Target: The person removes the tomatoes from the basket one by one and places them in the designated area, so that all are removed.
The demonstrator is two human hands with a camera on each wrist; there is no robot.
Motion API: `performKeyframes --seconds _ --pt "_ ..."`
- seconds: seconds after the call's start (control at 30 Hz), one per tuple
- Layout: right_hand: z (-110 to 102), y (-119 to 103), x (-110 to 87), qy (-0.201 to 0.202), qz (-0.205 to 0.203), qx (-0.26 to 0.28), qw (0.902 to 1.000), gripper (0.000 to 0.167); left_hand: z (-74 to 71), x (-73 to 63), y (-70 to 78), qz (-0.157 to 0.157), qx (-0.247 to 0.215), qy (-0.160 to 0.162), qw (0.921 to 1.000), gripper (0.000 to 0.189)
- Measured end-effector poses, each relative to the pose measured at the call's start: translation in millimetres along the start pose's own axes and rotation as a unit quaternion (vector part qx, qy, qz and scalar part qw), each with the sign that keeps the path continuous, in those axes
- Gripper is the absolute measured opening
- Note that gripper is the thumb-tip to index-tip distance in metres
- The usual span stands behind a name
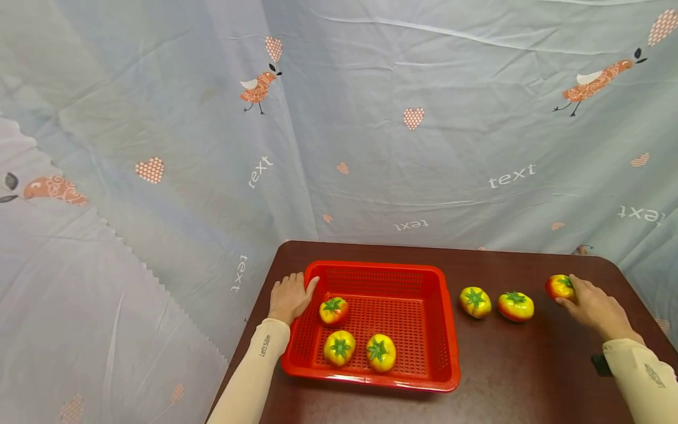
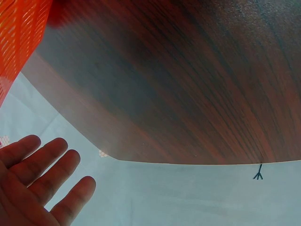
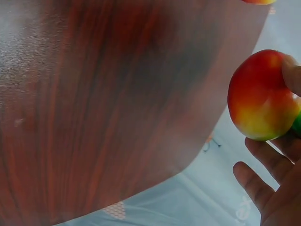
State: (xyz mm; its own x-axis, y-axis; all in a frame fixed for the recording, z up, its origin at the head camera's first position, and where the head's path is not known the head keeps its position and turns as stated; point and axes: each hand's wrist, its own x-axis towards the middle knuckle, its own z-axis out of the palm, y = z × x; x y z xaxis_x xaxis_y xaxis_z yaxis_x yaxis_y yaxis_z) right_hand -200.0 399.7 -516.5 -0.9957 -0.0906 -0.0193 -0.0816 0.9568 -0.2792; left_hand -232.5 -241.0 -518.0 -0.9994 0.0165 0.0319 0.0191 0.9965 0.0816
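My right hand (image 1: 597, 306) pinches a red-and-yellow tomato (image 1: 559, 287) between thumb and fingers at the table's right side. In the right wrist view, the held tomato (image 3: 261, 96) shows its red side, with a bit of green at its edge. A red plastic basket (image 1: 452, 347) stands at the left, three tomatoes inside: one (image 1: 333, 311) near its left wall and two, a left one (image 1: 339, 347) and a right one (image 1: 381, 353), toward the front. By the basket's left rim is my left hand (image 1: 290, 297), fingers extended, holding nothing.
Two more tomatoes, a rounder one (image 1: 475, 302) and a flatter one (image 1: 516, 307), lie between the basket and my right hand. The dark brown table (image 1: 508, 377) has rounded back corners. Behind it hangs a pale printed curtain (image 1: 371, 147), which also runs along the left.
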Motion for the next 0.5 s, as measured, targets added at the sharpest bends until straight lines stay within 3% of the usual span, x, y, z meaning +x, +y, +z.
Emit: performKeyframes --seconds 0.5 --pt "14.1 9.2 -9.9 -0.017 0.025 0.007 0.9995 0.078 0.7 1.2 0.3 -0.004 0.001 -0.004 1.0000 0.068"
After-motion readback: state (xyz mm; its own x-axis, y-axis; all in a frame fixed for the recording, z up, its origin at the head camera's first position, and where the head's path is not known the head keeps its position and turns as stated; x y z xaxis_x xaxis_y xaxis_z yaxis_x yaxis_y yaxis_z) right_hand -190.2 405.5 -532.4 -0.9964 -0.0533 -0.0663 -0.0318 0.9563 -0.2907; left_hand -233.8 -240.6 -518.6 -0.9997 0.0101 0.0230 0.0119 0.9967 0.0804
